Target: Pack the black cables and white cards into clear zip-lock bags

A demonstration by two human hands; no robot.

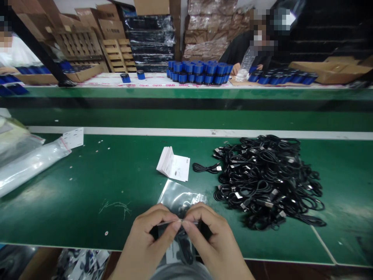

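Note:
My left hand [153, 233] and my right hand [211, 235] meet at the table's near edge, thumbs and forefingers pinching the top edge of a clear plastic bag [176, 261]. Through its film show a white card [170, 252] and a coiled black cable [185, 249]. Just beyond my fingers another clear plastic bag [175, 191] lies flat, partly covered by my hands. Farther on stands a folded stack of white leaflets [178, 167]. One bundled black USB cable [204, 168] lies to its right, beside a large heap of similar cables [265, 179].
Plastic packaging [32, 165] and a white card [74, 137] lie at left on the green table [87, 210]. Below its edge, a box holds packed bags [83, 264]. Across a raised white strip [186, 131], blue cylinders [198, 72] stand on a far bench, where people work.

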